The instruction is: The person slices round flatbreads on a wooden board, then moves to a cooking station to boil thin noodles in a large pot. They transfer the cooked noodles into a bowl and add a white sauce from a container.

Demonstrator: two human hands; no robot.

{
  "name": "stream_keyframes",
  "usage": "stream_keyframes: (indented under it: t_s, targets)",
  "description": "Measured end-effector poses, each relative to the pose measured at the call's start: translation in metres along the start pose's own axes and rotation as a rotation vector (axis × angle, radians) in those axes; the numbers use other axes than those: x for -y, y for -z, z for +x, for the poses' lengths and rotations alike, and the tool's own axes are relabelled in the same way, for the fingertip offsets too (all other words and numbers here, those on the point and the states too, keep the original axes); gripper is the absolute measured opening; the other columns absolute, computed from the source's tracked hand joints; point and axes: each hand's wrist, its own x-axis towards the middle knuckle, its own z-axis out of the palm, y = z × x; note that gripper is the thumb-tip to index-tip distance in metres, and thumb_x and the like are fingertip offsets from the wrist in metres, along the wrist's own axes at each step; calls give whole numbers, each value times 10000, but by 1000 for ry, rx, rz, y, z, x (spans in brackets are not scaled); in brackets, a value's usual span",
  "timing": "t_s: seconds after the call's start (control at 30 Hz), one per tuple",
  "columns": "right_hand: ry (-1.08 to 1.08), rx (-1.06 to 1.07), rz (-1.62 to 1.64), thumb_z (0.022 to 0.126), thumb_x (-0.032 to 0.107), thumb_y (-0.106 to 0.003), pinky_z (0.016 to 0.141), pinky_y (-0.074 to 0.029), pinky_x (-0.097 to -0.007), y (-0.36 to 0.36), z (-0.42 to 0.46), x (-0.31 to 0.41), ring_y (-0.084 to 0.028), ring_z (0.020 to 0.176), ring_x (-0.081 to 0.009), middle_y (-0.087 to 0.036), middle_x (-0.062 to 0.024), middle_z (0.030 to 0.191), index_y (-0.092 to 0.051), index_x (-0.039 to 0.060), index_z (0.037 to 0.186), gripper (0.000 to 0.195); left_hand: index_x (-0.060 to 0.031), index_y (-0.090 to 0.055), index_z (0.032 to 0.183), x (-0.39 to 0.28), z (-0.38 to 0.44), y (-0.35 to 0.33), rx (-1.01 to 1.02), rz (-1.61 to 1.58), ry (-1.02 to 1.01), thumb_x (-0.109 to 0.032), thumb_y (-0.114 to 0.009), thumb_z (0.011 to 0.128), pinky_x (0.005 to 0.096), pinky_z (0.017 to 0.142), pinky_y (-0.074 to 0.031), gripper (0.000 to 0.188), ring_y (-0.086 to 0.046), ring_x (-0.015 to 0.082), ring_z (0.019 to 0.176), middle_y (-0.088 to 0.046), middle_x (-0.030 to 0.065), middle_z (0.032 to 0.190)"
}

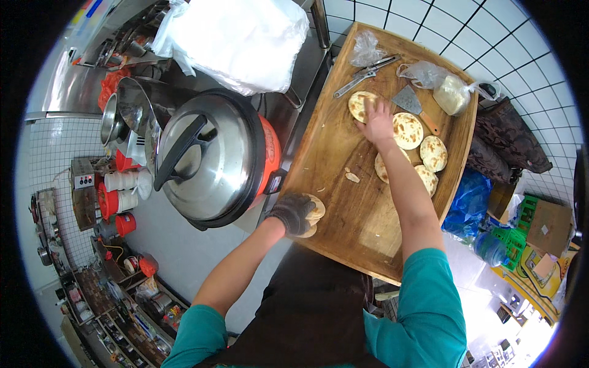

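Note:
My left hand (pixel 292 215), in a dark grey knit glove, holds several stacked flatbreads (pixel 316 208) at the left edge of a wooden tray (pixel 340 184). Farther along the tray, my bare right hand (pixel 378 123) rests over the right side of a round flatbread (pixel 356 106) with browned spots. Its fingers are spread and its thumb is by the near rim; whether it grips the bread is unclear. Another flatbread (pixel 407 130) lies just right of that hand. More lie beyond, including one flatbread (pixel 433 154) and another (pixel 382 168) partly hidden by my forearm.
A large round electric griddle (pixel 207 161) with a closed steel lid stands left of the tray. On the tray lie a scraper (pixel 408 100), metal tongs (pixel 356 83), a plastic bag of dough (pixel 452 95) and bread scraps (pixel 352 177). White plastic bags (pixel 239 41) sit behind the griddle.

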Motion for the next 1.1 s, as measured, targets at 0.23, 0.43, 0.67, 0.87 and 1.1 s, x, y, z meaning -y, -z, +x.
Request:
stream_keyframes:
  t_s: [0.23, 0.43, 0.67, 0.87, 1.1]
  targets:
    - [494, 53, 532, 734, 270, -740, 942, -467, -481, -25, -158, 75, -551, 1112, -376, -576, -214, 1158, -584, 56, 1215, 549, -77, -484, 1351, -35, -3, 37, -473, -3, -115, -331, -763, 707, 472, 1106, -307, 746, -419, 364, 1302, -461, 186, 1390]
    - [387, 108, 361, 740, 337, -800, 1093, -314, -564, 14, -180, 10, -395, 1342, -359, -444, -198, 1416, -518, 104, 1337, 700, -151, -542, 1283, -11, 49, 10, 176, 24, 80, -401, -730, 722, 493, 1053, -344, 642, -482, 307, 1259, -541, 132, 1315]
    - [102, -42, 190, 755, 225, -681, 1079, -319, -530, 5, -153, -38, -353, 1360, -372, -382, -185, 1462, -439, 115, 1403, 701, -123, -499, 1357, -13, 38, 23, 28, 89, -25, -483, -751, 690, 488, 1103, -305, 799, -409, 371, 1321, -446, 189, 1415]
    - [292, 404, 547, 786, 91, -597, 971, -484, -425, 2, -138, 73, -592, 1111, -363, -630, -191, 1188, -580, 49, 1243, 459, -100, -337, 1468, -20, 50, 39, -459, -5, -109, -307, -852, 594, 484, 1143, -258, 1036, -326, 381, 1377, -369, 199, 1479]
    - [355, -143, 648, 766, 271, -762, 949, -480, -445, 8, -113, -12, -569, 1124, -383, -587, -217, 1241, -605, 6, 1162, 502, -174, -430, 1407, -1, 68, 16, -2, 60, 19, -412, -807, 644, 488, 1109, -292, 883, -368, 321, 1361, -417, 132, 1461]
